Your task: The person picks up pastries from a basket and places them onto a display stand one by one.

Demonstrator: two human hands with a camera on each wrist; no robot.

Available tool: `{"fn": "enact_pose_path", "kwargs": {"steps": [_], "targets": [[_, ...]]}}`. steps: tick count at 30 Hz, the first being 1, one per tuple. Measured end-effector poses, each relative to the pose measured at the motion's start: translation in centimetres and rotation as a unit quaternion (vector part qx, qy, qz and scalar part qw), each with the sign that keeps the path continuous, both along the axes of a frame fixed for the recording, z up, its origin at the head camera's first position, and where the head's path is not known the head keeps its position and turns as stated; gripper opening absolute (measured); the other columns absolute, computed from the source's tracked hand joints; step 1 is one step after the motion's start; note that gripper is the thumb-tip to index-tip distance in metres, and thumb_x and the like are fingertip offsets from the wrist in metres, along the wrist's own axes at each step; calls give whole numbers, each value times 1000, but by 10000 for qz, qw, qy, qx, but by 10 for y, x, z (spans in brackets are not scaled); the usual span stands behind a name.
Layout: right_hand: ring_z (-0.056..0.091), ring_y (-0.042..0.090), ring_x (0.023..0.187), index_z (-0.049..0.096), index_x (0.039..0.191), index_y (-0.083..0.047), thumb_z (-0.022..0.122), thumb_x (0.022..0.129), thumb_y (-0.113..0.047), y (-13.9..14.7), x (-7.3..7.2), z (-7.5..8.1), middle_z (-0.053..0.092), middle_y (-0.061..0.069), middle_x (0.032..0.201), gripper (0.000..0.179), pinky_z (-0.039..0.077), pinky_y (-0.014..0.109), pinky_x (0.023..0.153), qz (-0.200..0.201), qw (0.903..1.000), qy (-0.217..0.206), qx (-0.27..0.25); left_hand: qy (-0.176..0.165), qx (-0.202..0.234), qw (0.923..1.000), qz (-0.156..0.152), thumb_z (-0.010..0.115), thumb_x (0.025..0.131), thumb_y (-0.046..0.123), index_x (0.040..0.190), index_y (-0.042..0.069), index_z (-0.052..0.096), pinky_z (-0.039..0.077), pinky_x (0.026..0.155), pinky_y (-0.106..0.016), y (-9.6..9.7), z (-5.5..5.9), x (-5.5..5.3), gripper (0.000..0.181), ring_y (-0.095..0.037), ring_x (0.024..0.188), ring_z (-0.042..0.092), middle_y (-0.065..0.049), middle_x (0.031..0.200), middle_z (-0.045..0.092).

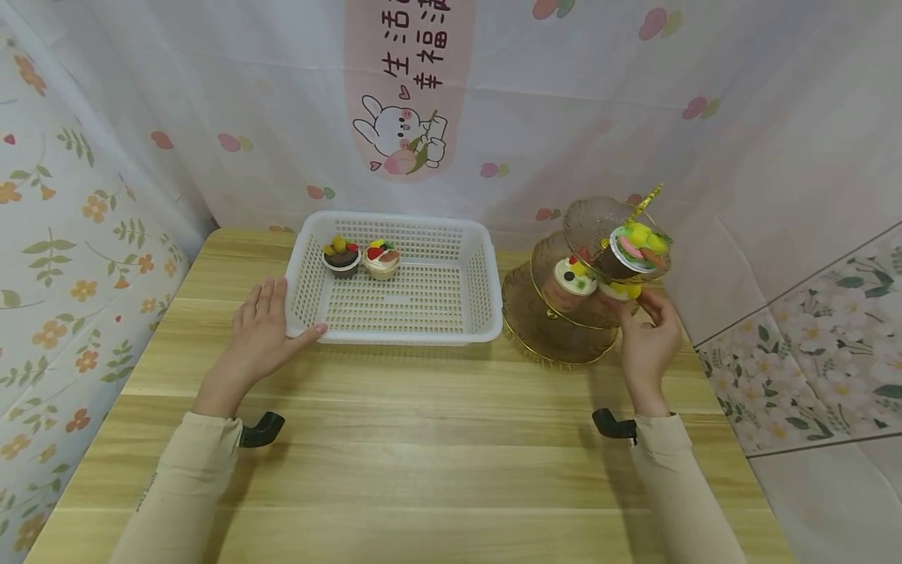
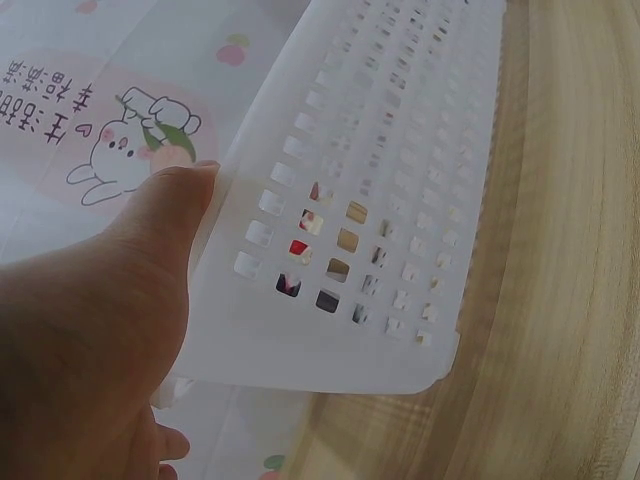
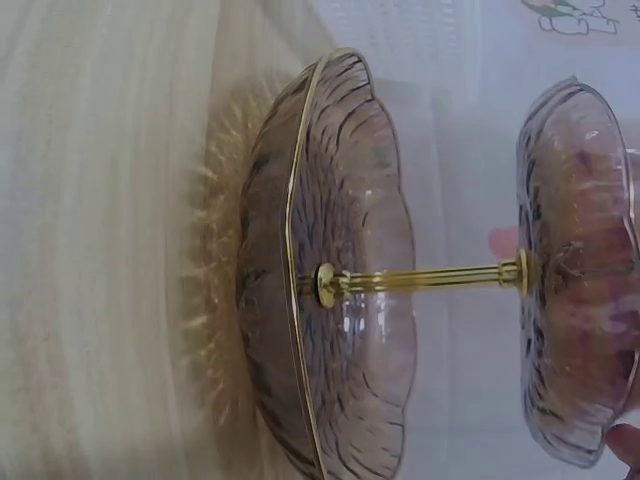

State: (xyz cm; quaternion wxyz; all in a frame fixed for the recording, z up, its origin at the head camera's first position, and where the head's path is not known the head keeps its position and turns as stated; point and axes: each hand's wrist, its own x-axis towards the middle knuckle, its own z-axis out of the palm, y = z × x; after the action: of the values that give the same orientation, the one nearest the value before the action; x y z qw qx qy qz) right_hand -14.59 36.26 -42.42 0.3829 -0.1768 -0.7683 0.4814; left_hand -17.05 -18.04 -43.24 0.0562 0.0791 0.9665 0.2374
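My left hand (image 1: 257, 337) rests against the near left corner of a white perforated plastic basket (image 1: 395, 338), its thumb along the rim and its fingers beside the left wall. Two small toy cupcakes sit inside the basket, one with a dark top (image 1: 343, 259) and one with a cream top (image 1: 382, 262). On the right, my right hand (image 1: 651, 337) pinches a yellow-topped cupcake (image 1: 620, 290) at the middle tier of a tiered stand (image 1: 557, 345). The top tier and its cupcake (image 1: 637, 249) partly hide it. Only a fingertip (image 3: 625, 442) shows in the right wrist view.
Another cream-topped cupcake (image 1: 572, 278) sits on the middle tier. A gold post (image 3: 430, 280) joins the translucent, gold-rimmed tiers. Everything stands on a wooden table (image 1: 423, 454), with a printed curtain (image 1: 535, 94) behind and patterned cloth on both sides.
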Motion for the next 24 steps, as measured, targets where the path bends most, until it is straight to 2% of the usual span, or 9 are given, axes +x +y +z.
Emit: {"fn": "enact_pose_path", "kwargs": {"steps": [4, 8, 12, 15, 18, 21, 24], "targets": [[35, -2, 47, 69, 116, -6, 83, 80, -24, 0, 10, 5, 74, 1, 113, 43, 27, 13, 46, -34, 9999, -133, -16, 2, 28, 10000, 2, 54, 90, 67, 157, -4, -2, 7, 113, -75, -1, 0, 1, 112, -56, 149, 0, -34, 162, 0], [29, -1, 42, 68, 116, -7, 81, 83, -23, -2, 25, 14, 75, -4, 111, 39, 27, 13, 45, -22, 10000, -46, 39, -51, 51, 10000, -16, 53, 90, 68, 157, -3, -4, 6, 114, -75, -2, 0, 1, 112, -55, 149, -2, -33, 163, -1], [27, 1, 39, 70, 110, -1, 80, 84, -18, -10, 37, 22, 75, -11, 101, 33, 25, 14, 42, 239, 9984, 438, 254, -53, 25, 10000, -19, 52, 90, 68, 157, -3, -4, 6, 114, -74, -2, 0, 0, 113, -55, 149, -2, -33, 163, -2], [26, 1, 38, 70, 104, 6, 78, 85, -14, -24, 44, 27, 74, -16, 92, 29, 23, 15, 40, 642, 9939, 720, 529, -31, -7, 10000, -29, 52, 90, 69, 157, -3, -4, 6, 114, -74, -2, 0, -1, 113, -55, 149, -1, -32, 163, -3], [28, 0, 40, 70, 102, 8, 77, 84, -6, -44, 47, 28, 71, -22, 85, 24, 22, 17, 41, 1233, 9860, 837, 753, -15, -22, 10000, -46, 51, 90, 69, 157, -3, -4, 7, 114, -75, -1, -1, -1, 113, -55, 149, -1, -32, 163, -4], [28, 3, 42, 69, 105, 7, 76, 82, 2, -69, 43, 29, 71, -22, 86, 24, 22, 20, 41, 2081, 9710, 789, 868, -23, -27, 10000, -53, 51, 90, 69, 157, -3, -4, 7, 114, -75, -1, -1, -1, 112, -55, 149, -1, -32, 163, -4], [29, 5, 42, 69, 110, 2, 75, 83, 2, -97, 32, 34, 75, -14, 90, 27, 24, 21, 41, 2835, 9530, 566, 912, -46, -22, 10000, -35, 52, 90, 69, 157, -3, -4, 6, 114, -75, -2, 0, 0, 113, -55, 149, -2, -32, 163, -5]]}}
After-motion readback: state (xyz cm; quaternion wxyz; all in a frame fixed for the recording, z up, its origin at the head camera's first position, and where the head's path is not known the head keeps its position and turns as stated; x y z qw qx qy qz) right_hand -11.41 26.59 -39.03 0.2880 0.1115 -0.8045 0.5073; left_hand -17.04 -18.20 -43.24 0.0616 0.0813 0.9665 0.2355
